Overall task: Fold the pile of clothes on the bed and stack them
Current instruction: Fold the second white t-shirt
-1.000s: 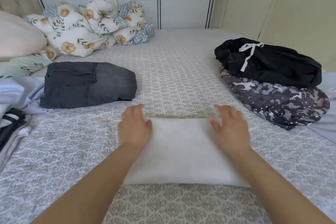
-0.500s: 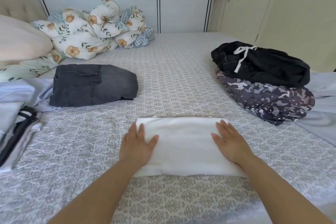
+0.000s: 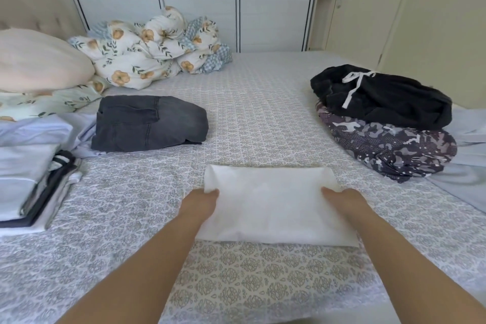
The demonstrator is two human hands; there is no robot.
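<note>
Left: a flat stack of folded clothes (image 3: 34, 181) at the bed's (image 3: 263, 102) edge, then folded dark jeans (image 3: 150, 123). Centre: the white folded garment (image 3: 271, 205) lies flat on the bed directly before the person, long axis running left to right. The left hand (image 3: 198, 204) and right hand (image 3: 344, 201) grip its short ends, fingers tucked under the cloth and thumbs on top. Soft, light and limp, it would likely sag unless carried by both ends. Right: unfolded black shorts (image 3: 381, 100) atop a camouflage garment (image 3: 389, 150).
</note>
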